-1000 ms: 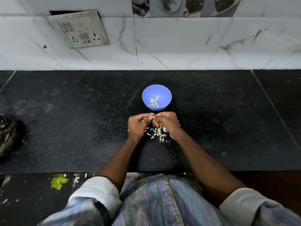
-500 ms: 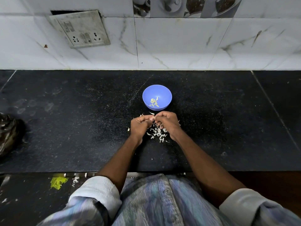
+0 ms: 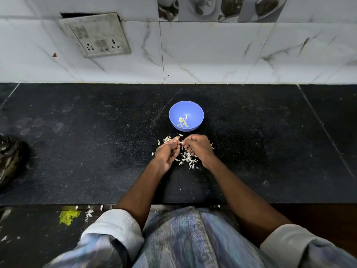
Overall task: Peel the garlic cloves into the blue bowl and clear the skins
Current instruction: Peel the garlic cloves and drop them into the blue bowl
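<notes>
**Both hands pinch one garlic clove just short of the blue bowl**

At the far left edge of the black counter (image 3: 77,151) sits a dark crumpled bag (image 3: 10,161), well apart from the work. Above it on the marble-tiled wall (image 3: 212,55) hangs a switch and socket plate (image 3: 95,34). A wide stretch of bare counter runs between the bag and the hands.

The left hand (image 3: 166,153) is curled, its thumb and fingertips pinching a small pale garlic clove (image 3: 181,143) at the point where the two hands meet. The right hand (image 3: 199,148) is curled too, knuckles up, its fingertips closing on the same clove from the other side. The clove is mostly hidden between the fingers, so how much skin is left on it cannot be told.

Under and around both hands lies a scatter of white skins (image 3: 188,159), thickest below the right hand, with a few strays to the left of the left hand and toward the bowl.

The blue bowl (image 3: 195,107) stands just beyond the hands, near but not touching them, with a few peeled cloves (image 3: 182,121) in its bottom.

To the right, the counter lies open as far as a seam line (image 3: 324,130). The near counter edge runs just in front of the person's shirt (image 3: 183,238).
</notes>
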### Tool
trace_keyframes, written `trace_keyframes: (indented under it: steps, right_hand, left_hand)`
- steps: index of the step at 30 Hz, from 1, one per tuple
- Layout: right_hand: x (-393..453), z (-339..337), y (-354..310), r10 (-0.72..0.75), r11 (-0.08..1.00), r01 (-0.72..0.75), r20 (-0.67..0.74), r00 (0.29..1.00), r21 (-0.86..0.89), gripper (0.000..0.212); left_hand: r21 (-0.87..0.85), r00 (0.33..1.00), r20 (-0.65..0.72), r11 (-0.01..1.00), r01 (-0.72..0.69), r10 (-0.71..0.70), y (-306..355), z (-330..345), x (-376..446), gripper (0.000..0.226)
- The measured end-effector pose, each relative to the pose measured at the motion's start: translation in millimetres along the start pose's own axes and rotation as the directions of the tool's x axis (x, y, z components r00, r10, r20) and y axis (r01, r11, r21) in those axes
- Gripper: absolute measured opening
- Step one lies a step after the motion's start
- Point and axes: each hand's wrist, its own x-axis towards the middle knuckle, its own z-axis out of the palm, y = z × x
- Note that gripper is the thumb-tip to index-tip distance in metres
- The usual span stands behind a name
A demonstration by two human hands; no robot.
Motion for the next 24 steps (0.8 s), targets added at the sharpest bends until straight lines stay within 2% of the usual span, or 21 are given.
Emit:
trace_keyframes:
  steps: [5,7,11,19,22,24]
  right_hand:
    - [8,0,7,-0.138,0.969,0.108,-0.122,0.983,-0.223,0.013]
    - [9,0,8,-0.175,0.964,0.143,-0.132,0.976,-0.224,0.016]
    - [9,2,7,-0.262,0.945,0.23,-0.114,0.958,-0.234,0.007]
    - [10,-1,5,-0.302,0.89,0.243,-0.1,0.948,-0.385,0.007]
    - [11,-1,6,-0.297,0.883,0.235,-0.096,0.95,-0.405,0.007]
    - [12,0,6,-0.281,0.9,0.222,-0.11,0.953,-0.376,0.008]
  left_hand:
    - [0.198,0.982,-0.026,0.964,-0.178,0.187,0,4,-6,0.017]
    - [0.281,0.969,-0.031,0.932,-0.227,0.245,1,6,-6,0.018]
    - [0.445,0.945,-0.005,0.847,-0.292,0.328,-1,5,-4,0.015]
    - [0.652,0.903,0.084,0.661,-0.37,0.422,-4,2,7,0.014]
    - [0.724,0.877,0.097,0.572,-0.386,0.47,-4,4,8,0.015]
    - [0.726,0.87,0.107,0.56,-0.4,0.482,-5,5,7,0.022]
